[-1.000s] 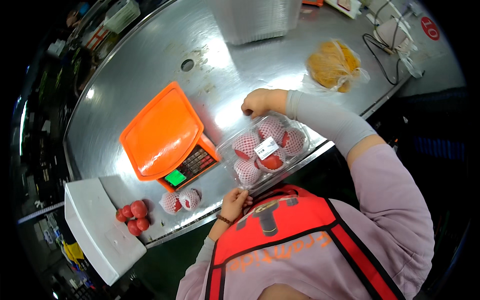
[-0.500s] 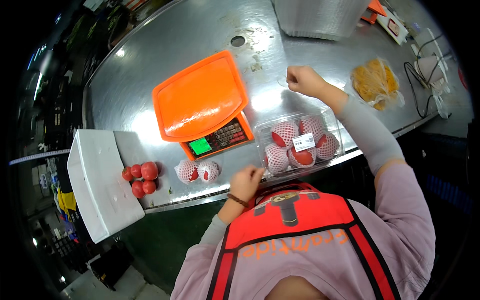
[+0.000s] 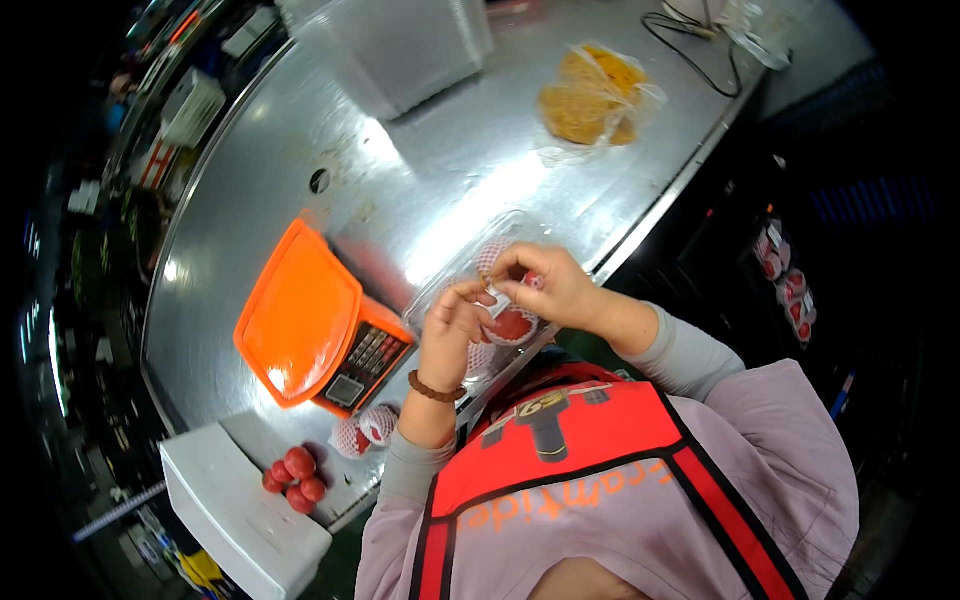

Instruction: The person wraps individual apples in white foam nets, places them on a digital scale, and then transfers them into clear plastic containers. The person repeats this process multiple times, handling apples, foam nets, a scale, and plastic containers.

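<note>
Over a clear plastic box (image 3: pixel 412 312) of several red tomatoes (image 3: pixel 513 326) in white foam nets, both my hands are close together. My left hand (image 3: pixel 447 338), with a brown bead bracelet at the wrist, has its fingers bent and pinched by a white label (image 3: pixel 496 304) on top of the fruit. My right hand (image 3: pixel 556 287) is also closed in a pinch, its thumb and finger right above the label. Whatever small thing lies between the fingertips is too small to make out. The hands and forearms hide part of the box.
Left of the box stands an orange weighing scale (image 3: pixel 300 315). Two netted tomatoes (image 3: pixel 365 432) lie in front of it, several loose tomatoes (image 3: pixel 297 478) beside a white foam box (image 3: pixel 235 510). Farther back are stacked clear containers (image 3: pixel 400 55) and a bag of yellow strands (image 3: pixel 592 97).
My right hand has come in from beyond the box to its top, and my left hand has risen from its front left to meet it. The whole view has turned.
</note>
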The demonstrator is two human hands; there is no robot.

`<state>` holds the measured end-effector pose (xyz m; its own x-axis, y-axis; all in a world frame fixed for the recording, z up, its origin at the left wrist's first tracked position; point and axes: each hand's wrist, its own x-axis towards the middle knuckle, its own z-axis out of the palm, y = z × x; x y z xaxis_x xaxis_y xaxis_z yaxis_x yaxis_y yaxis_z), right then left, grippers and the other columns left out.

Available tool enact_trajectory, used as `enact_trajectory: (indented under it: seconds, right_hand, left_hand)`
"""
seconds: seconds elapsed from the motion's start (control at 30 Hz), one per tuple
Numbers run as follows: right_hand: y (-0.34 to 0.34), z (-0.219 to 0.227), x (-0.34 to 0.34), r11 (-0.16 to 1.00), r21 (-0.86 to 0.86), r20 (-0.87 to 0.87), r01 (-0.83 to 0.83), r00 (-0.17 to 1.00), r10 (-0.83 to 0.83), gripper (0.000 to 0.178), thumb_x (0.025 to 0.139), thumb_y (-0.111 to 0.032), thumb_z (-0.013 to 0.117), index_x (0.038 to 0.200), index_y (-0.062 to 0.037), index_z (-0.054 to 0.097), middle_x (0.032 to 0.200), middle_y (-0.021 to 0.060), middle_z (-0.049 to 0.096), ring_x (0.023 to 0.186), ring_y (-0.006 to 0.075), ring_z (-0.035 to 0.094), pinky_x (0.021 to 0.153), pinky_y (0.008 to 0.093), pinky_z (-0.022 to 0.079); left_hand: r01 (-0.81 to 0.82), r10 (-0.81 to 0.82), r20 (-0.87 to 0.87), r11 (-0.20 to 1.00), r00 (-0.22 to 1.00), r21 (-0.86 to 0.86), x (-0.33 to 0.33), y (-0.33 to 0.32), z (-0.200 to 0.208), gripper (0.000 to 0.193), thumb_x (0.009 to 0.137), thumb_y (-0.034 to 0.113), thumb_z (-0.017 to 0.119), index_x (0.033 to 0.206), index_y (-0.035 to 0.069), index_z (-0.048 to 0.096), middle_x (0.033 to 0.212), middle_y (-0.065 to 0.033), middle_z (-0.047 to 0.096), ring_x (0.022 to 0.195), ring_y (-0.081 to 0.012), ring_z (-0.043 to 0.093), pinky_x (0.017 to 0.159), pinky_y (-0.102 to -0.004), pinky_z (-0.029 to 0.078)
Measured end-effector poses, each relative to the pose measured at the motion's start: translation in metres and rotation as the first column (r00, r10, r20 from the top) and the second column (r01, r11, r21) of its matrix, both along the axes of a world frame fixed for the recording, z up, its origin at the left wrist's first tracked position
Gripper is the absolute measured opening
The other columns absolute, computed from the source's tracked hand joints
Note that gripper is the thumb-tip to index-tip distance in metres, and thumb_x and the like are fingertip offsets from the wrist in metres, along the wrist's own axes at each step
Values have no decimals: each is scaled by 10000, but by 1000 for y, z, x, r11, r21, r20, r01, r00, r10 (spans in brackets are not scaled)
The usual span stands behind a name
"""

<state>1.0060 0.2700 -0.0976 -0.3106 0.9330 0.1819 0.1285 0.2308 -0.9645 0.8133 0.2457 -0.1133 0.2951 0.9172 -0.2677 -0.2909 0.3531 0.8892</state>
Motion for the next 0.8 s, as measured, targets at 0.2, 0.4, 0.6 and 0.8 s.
enact_trajectory:
  seconds: [0.2, 0.4, 0.6, 0.8]
  right_hand:
    - [-46, 0, 36, 674, -599, -753, -432, 589, -291, 308, 905, -42, 558, 1209, 2, 527, 858, 58, 574, 755, 125, 559, 671, 246, 466]
    - [-79, 12, 46, 582, -571, -640, -579, 758, 126, 206, 936, -79, 528, 1106, 12, 601, 883, 109, 677, 621, 114, 600, 568, 214, 468]
    - [-41, -19, 74, 893, -367, -399, 261, 823, -405, 371, 870, -171, 672, 1162, 37, 574, 1060, 142, 655, 963, 161, 628, 793, 278, 505]
    - [-40, -95, 81, 796, -304, 392, 523, 831, -396, 740, 651, -482, 810, 1092, 57, 561, 1030, 209, 627, 921, 275, 629, 805, 343, 494]
  left_hand:
    - [61, -10, -222, 972, 975, 225, 23, 4, -11, 57, 897, 67, 631, 903, 18, 602, 779, 10, 583, 691, -61, 526, 621, -206, 437]
    - [433, -84, -637, 801, 766, 414, 45, 9, -21, 55, 815, 49, 649, 801, 26, 601, 723, -124, 600, 618, -230, 590, 568, -323, 468]
    - [582, -309, -609, 749, 730, 317, 98, -27, -12, 103, 798, 121, 641, 775, 35, 590, 736, -149, 604, 696, -336, 606, 599, -403, 474]
    - [472, 551, -754, 591, 357, 655, 38, 15, -28, 256, 828, 226, 648, 981, 23, 626, 1010, -179, 631, 972, -359, 578, 850, -429, 442]
